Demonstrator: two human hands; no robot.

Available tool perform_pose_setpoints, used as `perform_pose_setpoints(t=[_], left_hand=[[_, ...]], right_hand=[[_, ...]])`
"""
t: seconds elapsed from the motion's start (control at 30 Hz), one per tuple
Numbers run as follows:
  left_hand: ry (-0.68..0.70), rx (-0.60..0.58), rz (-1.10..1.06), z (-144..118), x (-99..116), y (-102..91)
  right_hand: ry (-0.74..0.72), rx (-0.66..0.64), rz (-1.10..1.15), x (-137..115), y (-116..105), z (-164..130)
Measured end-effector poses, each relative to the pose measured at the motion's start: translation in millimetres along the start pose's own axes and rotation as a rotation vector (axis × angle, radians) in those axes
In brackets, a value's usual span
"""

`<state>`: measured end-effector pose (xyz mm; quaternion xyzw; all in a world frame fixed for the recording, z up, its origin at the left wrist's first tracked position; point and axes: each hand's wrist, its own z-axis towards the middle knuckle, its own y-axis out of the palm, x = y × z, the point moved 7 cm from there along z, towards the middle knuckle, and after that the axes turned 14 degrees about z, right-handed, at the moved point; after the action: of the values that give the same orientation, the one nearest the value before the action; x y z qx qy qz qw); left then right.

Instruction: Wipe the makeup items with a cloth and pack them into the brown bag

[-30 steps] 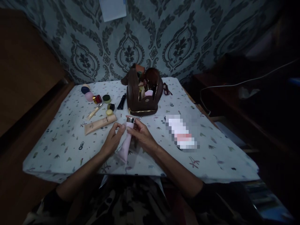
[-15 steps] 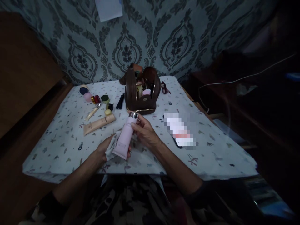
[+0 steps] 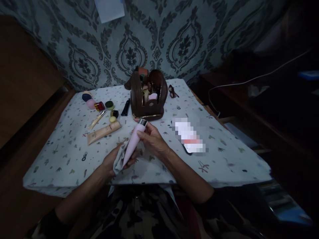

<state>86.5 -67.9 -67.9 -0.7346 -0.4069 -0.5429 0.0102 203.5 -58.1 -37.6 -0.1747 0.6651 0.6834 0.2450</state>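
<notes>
While the right hand (image 3: pixel 152 141) grips the upper part of a pale pink plastic tube with a silver cap (image 3: pixel 132 142), fingers closed around it just below the cap, the left hand (image 3: pixel 112 162) clasps a small whitish cloth (image 3: pixel 119 157) against the tube's lower end. That tube is held tilted, cap pointing away from the person, just in front of a brown leather cosmetic bag (image 3: pixel 148 96) that stands open on the table with the patterned white cloth (image 3: pixel 224 162). Left of the bag lies a slim black tube (image 3: pixel 125 107), and farther left a cluster of small round jars (image 3: pixel 99 105). Nearer the person than those jars, a long beige tube (image 3: pixel 103 132) lies flat, with a thin gold-coloured stick (image 3: pixel 96 119) beside it. Right of the bag, toward the person, a blurred white and pink item (image 3: pixel 189 136) rests on the cloth.
</notes>
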Motion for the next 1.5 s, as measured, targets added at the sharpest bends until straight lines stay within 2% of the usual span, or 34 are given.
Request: perform_pose_setpoints(t=[0.17, 0.23, 0.3, 0.4, 0.5, 0.63, 0.73, 0.83, 0.93, 1.07, 1.17, 1.3, 1.37, 1.5], left_hand=[[-0.054, -0.286, -0.059, -14, -6, 11.1], [-0.031, -0.318, -0.099, -19, -6, 16.1], [0.035, -0.252, -0.096, -19, -3, 18.7], [0.128, -0.038, 0.030, -18, 4, 17.8], [0.158, 0.139, 0.151, -17, 7, 13.6], [0.106, 0.176, 0.135, -15, 3, 10.4], [0.061, 0.149, 0.091, -16, 3, 13.6], [0.054, 0.183, 0.098, -15, 5, 14.9], [0.116, 0.283, 0.175, -13, 5, 7.5], [0.167, 0.530, 0.305, -13, 3, -16.2], [0.248, 0.644, 0.501, -18, 14, -20.8], [0.388, 0.566, 1.073, -21, 41, 3.9], [0.460, 0.580, 1.304, -22, 55, 12.0], [0.659, 0.847, 1.430, -27, 94, 8.4]], right_hand=[[0.063, -0.164, 0.064, -3, 13, -5], [0.085, -0.176, 0.061, -4, 15, -6], [0.093, -0.161, 0.052, -5, 14, -6], [0.092, -0.115, 0.024, -3, 12, -5], [0.048, -0.042, -0.020, -4, 7, -3], [-0.027, -0.004, -0.017, -6, 2, 0], [0.016, -0.028, -0.008, -4, 2, 2], [0.054, -0.032, -0.008, -2, 2, 1], [0.060, -0.008, -0.002, 0, 2, 0], [0.000, 0.048, 0.016, 7, 1, -1], [-0.027, 0.085, 0.063, 14, -2, -2], [0.024, 0.156, 0.220, 23, -10, 0], [0.050, 0.204, 0.284, 27, -16, 1], [0.150, 0.209, 0.341, 38, -20, 2]])
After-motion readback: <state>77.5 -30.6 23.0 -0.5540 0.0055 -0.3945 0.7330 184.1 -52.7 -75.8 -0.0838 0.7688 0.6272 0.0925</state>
